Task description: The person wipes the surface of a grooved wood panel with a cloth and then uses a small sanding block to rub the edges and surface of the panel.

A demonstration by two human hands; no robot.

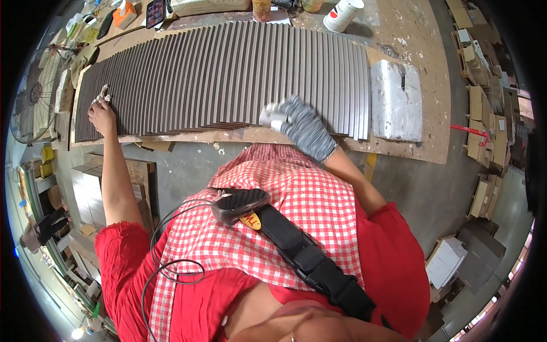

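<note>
Long, thin grey-brown slats (228,74) lie side by side in a wide row on the worktable, overlapping like a fan. At the row's left end my bare left hand (102,117) pinches a small crumpled, stained rag (102,94) against the slats. My right hand (305,128) wears a grey knitted glove with whitish fingertips. It rests over the near edge of the slats, right of the middle, its fingers reaching left and slightly apart. No held thing shows in it; its palm is hidden.
A paint-marked white block (396,102) lies right of the slats. Behind them stand a white cup (343,16), a jar (262,10), a phone (155,13) and an orange tissue box (124,15). A fan (37,91) stands at left; cardboard stacks (484,125) line the right.
</note>
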